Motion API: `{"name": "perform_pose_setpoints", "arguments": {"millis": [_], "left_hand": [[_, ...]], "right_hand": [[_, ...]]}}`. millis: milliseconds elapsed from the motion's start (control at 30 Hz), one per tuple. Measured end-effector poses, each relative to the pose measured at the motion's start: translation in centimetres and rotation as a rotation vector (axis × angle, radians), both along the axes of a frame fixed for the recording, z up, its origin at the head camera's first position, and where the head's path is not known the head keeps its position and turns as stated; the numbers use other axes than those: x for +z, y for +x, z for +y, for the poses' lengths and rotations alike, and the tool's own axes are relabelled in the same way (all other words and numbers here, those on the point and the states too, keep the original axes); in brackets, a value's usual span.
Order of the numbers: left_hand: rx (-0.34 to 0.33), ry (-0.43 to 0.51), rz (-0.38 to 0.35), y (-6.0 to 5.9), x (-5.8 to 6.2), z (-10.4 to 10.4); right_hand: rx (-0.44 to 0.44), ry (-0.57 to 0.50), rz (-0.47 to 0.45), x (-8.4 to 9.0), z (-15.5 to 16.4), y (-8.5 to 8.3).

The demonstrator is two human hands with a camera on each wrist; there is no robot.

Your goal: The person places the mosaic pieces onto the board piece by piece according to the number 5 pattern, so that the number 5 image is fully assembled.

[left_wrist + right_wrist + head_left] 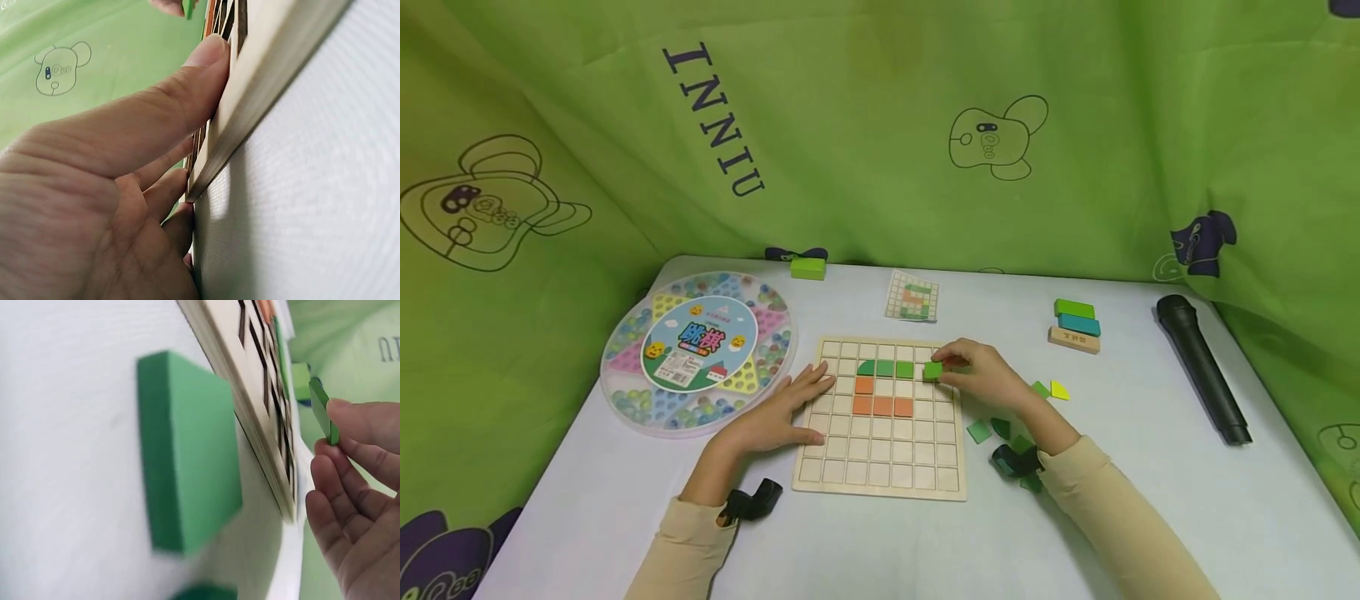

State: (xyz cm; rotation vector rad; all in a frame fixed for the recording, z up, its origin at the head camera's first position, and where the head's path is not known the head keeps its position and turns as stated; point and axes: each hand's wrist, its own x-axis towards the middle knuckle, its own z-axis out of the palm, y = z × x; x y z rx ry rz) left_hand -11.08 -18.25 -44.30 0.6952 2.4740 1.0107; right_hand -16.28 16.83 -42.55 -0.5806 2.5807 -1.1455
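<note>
A wooden grid board lies on the white table and holds three green tiles in a row above several orange tiles. My right hand pinches a small green square tile just over the board's upper right cells; the right wrist view shows that tile edge-on at my fingertips. My left hand lies flat with straight fingers against the board's left edge, thumb along the frame. It holds nothing.
Loose green tiles and a yellow tile lie right of the board. A pattern card, a stack of blocks, a black microphone, a round marble game box and a green block stand around.
</note>
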Motion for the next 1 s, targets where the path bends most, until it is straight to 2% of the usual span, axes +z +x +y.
{"name": "perform_pose_setpoints", "arguments": {"millis": [267,633,733,867,1000], "left_hand": [[-0.009,0.007,0.001,0.0,-0.1,0.0],[-0.001,0.004,-0.003,-0.1,-0.1,0.0],[0.001,-0.002,-0.002,-0.1,-0.1,0.0],[0.0,-0.004,0.0,0.0,-0.1,0.0],[-0.001,-0.002,0.001,-0.1,-0.2,0.0]], "right_hand": [[0.043,0.082,0.034,-0.4,-1.6,-0.9],[0.07,0.132,0.077,-0.4,-2.1,-1.0],[0.06,0.123,0.044,-0.4,-1.9,-0.8],[0.01,0.056,-0.027,-0.2,-1.1,-0.2],[-0.037,-0.012,-0.004,0.6,0.5,0.5]]}}
